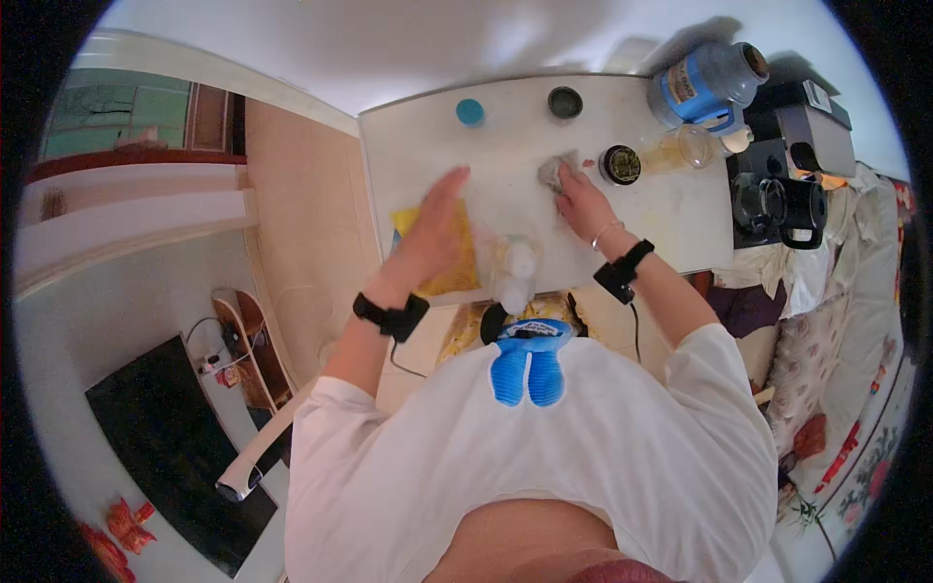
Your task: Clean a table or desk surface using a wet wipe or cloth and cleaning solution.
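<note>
My right hand (587, 204) holds a crumpled greyish cloth or tissue (557, 171) against the white tabletop (510, 131). My left hand (430, 237), blurred, is over a yellow packet (463, 266) with its fingers extended; nothing shows in its grasp. Between my forearms, at the near edge, is a clear container (516, 266), its details blurred. Just right of the cloth stands a dark-rimmed jar (620, 165) with dried greenish contents. A round black lid (565, 103) and a blue lid (470, 112) lie towards the table's far side.
A large blue-grey jug (703, 84) stands at the back right, beside a clear jar (689, 149) lying on its side. A black and grey appliance (813, 135) and a glass pot (758, 202) are further right. The wall borders the table's far edge.
</note>
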`<state>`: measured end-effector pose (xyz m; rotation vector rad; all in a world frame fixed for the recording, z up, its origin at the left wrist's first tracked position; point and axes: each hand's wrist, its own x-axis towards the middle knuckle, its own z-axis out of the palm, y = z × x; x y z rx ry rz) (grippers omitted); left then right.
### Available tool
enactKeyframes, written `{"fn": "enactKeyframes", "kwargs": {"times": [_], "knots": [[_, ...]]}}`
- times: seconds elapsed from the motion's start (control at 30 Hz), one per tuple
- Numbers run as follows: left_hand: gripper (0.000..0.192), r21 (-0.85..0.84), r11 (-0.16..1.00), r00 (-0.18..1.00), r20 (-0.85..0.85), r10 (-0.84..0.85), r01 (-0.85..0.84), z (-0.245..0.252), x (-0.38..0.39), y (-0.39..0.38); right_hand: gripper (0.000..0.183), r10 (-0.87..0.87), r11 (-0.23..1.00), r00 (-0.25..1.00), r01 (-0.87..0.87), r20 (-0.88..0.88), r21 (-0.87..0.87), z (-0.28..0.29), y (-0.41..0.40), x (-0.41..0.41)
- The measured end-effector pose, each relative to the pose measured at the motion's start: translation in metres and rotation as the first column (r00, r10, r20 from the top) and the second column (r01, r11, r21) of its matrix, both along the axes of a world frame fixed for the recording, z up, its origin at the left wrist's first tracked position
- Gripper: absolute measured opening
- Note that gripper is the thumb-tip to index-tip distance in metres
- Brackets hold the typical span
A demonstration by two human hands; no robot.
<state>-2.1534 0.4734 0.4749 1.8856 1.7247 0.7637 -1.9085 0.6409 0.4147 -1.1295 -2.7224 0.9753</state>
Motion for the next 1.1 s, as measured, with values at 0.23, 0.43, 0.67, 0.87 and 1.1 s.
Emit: {"fn": "enactKeyframes", "kwargs": {"times": [0.23, 0.43, 0.67, 0.87, 1.1], "knots": [[0.071, 0.018, 0.966, 0.963, -0.079, 0.257, -0.256, 0.02, -0.021, 0.109, 0.054, 0.03, 0.993, 0.998, -0.035, 0.047, 0.116, -0.006, 0.03, -0.052], [0.04, 0.029, 0.953, 0.946, 0.135, 0.296, -0.302, -0.013, -0.034, 0.116, 0.053, 0.134, 0.98, 0.991, -0.129, 0.023, -0.153, 0.02, 0.062, -0.095], [0.034, -0.04, 0.815, 0.767, 0.314, 0.56, -0.578, 0.007, -0.056, -0.002, 0.053, 0.136, 0.988, 0.976, -0.121, 0.17, -0.095, 0.008, 0.095, -0.137], [0.035, -0.156, 0.592, 0.531, 0.308, 0.789, -0.79, 0.014, -0.057, -0.114, 0.041, 0.075, 0.996, 0.996, -0.077, 0.043, 0.041, -0.008, 0.102, -0.162], [0.037, -0.245, 0.451, 0.357, 0.345, 0.868, -0.858, 0.016, -0.035, -0.154, 0.034, 0.485, 0.834, 0.869, -0.427, -0.095, 0.35, -0.009, 0.097, -0.182]]}}
